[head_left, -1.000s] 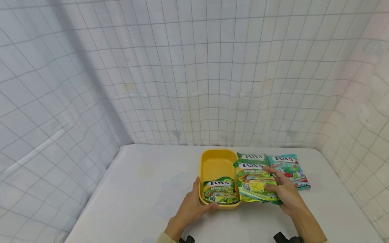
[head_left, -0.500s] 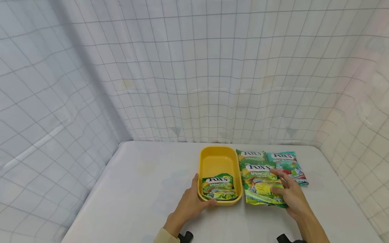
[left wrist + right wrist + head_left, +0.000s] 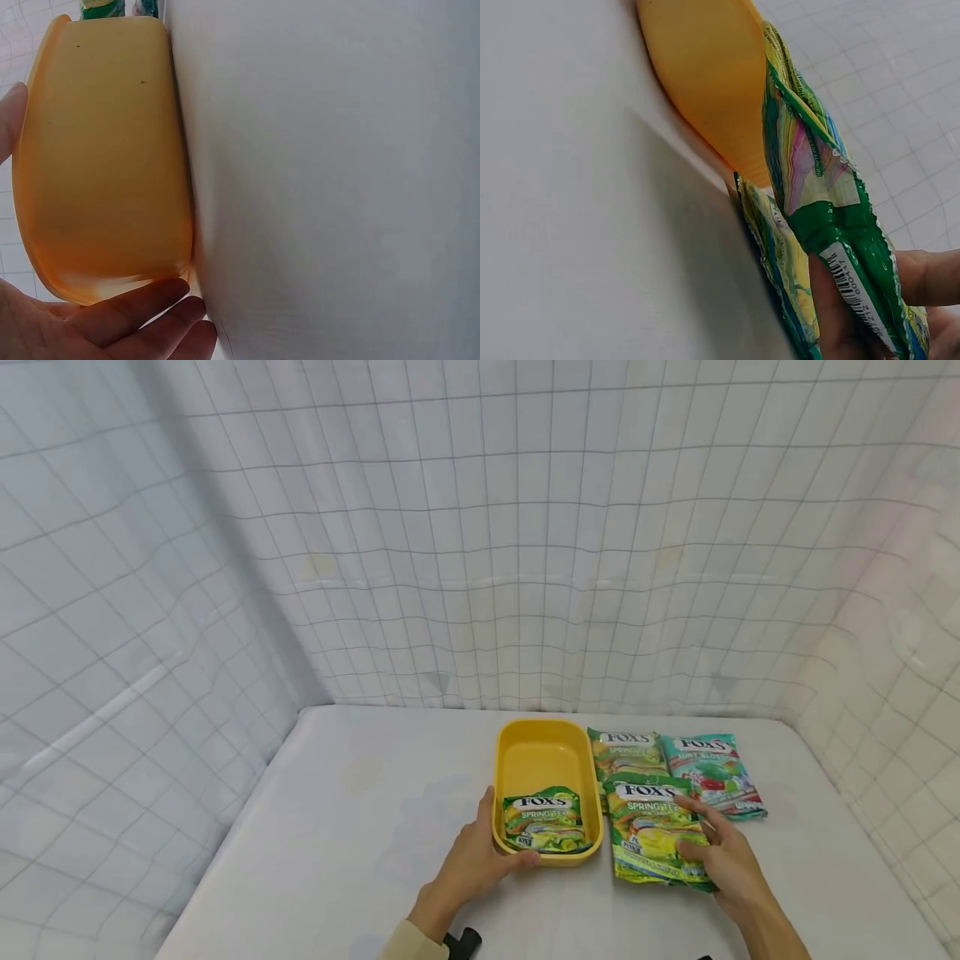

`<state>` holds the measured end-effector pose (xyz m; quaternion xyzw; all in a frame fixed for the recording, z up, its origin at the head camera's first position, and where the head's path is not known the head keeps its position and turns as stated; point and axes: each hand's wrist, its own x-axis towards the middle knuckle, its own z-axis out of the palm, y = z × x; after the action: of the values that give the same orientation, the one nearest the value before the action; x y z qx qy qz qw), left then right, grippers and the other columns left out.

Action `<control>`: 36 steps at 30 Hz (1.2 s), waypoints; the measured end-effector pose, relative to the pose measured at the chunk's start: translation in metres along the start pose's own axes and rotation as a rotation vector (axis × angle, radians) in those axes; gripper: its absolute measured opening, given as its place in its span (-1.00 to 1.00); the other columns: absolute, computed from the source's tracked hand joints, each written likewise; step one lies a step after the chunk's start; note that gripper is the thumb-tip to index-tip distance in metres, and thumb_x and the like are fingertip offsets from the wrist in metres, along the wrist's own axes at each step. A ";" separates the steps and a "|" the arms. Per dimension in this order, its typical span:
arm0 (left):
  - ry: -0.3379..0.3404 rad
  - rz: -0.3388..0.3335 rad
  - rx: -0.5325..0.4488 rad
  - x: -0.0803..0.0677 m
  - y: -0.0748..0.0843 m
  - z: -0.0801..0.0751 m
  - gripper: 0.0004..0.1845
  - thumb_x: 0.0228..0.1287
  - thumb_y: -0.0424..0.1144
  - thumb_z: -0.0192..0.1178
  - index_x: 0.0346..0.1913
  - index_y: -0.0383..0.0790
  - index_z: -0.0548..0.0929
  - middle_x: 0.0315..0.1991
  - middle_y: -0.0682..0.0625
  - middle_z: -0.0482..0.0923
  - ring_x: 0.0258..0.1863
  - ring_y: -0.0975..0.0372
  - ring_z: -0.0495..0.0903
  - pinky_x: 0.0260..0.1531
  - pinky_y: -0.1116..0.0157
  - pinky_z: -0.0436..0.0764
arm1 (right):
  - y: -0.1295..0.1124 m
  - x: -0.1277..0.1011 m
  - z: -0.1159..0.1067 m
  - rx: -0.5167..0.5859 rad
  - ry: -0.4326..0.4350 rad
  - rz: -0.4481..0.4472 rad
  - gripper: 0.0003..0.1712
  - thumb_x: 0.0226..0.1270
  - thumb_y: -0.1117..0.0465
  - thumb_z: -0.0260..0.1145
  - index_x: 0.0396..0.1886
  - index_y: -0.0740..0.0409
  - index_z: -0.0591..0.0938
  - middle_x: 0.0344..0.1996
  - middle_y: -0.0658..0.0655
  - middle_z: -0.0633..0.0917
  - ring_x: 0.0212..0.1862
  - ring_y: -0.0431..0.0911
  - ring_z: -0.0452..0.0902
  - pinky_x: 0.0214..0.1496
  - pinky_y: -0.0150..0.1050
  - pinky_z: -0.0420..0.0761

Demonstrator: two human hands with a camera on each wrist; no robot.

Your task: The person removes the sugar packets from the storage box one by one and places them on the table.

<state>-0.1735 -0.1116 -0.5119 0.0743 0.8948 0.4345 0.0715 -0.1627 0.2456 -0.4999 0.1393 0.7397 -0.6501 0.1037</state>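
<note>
A yellow oblong tray [image 3: 547,731] stands on the white table and holds one green Fox's Spring Tea candy bag [image 3: 543,820] at its near end. My left hand [image 3: 480,853] grips the tray's near left corner, thumb over the rim; its fingers [image 3: 127,315] curl under the tray's outer wall [image 3: 97,150]. My right hand [image 3: 705,839] holds a second green Spring Tea bag [image 3: 651,831] by its right side, just right of the tray. In the right wrist view this bag [image 3: 817,195] is tilted off the table beside the tray [image 3: 705,75], pinched by my fingers [image 3: 922,277].
A third green bag [image 3: 626,750] and a teal Mint Blend bag [image 3: 712,772] lie flat behind the held bag. White gridded curtain walls close in the table at the back and on both sides.
My right hand has drawn the green bag off the tray's right rim, toward me and slightly right. The left hand has stayed on the tray.
</note>
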 end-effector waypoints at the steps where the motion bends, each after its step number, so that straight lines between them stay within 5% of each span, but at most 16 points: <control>1: -0.003 -0.004 0.000 0.000 0.000 0.000 0.41 -0.03 0.37 0.49 0.63 -0.28 -0.13 0.18 -0.25 0.57 0.03 0.05 0.58 0.12 -0.08 0.51 | 0.001 0.000 0.000 0.009 0.002 0.003 -0.12 0.39 0.49 0.23 0.62 -0.02 0.19 0.63 0.28 -0.16 0.59 0.27 -0.21 0.19 -0.24 0.50; 6: -0.008 -0.001 -0.005 0.000 0.001 0.001 0.40 -0.03 0.36 0.49 0.63 -0.27 -0.12 0.14 -0.21 0.58 0.00 0.08 0.58 0.10 -0.07 0.51 | 0.008 0.000 0.001 0.009 0.017 -0.006 -0.11 0.36 0.50 0.26 0.62 0.02 0.20 0.64 0.18 -0.30 0.59 0.30 -0.33 0.49 0.20 0.09; 13: -0.004 0.008 -0.011 0.001 0.001 0.001 0.40 -0.03 0.38 0.47 0.64 -0.26 -0.12 0.16 -0.23 0.58 0.02 0.06 0.58 0.11 -0.07 0.51 | 0.014 0.003 0.003 -0.052 0.020 -0.011 -0.12 0.36 0.45 0.29 0.61 0.03 0.21 0.62 0.31 -0.10 0.56 0.33 -0.14 0.42 0.21 0.23; 19: 0.000 0.015 -0.003 0.001 -0.001 0.001 0.39 -0.02 0.38 0.47 0.64 -0.27 -0.12 0.17 -0.23 0.57 0.04 0.05 0.59 0.11 -0.07 0.51 | 0.018 0.006 0.006 -0.073 0.003 0.002 -0.13 0.33 0.45 0.31 0.59 0.04 0.24 0.63 0.29 -0.19 0.57 0.38 -0.28 0.47 0.34 -0.05; 36: -0.002 0.019 -0.007 -0.003 0.003 -0.001 0.38 0.01 0.32 0.50 0.63 -0.28 -0.13 0.18 -0.22 0.56 0.05 0.03 0.58 0.10 -0.09 0.50 | 0.016 -0.001 0.013 -0.255 0.015 -0.079 -0.22 0.36 0.37 0.35 0.54 0.18 0.32 0.56 0.42 0.09 0.53 0.43 -0.09 0.42 0.33 0.16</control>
<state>-0.1704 -0.1111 -0.5082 0.0831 0.8925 0.4381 0.0685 -0.1563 0.2343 -0.5166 0.1005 0.8221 -0.5532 0.0894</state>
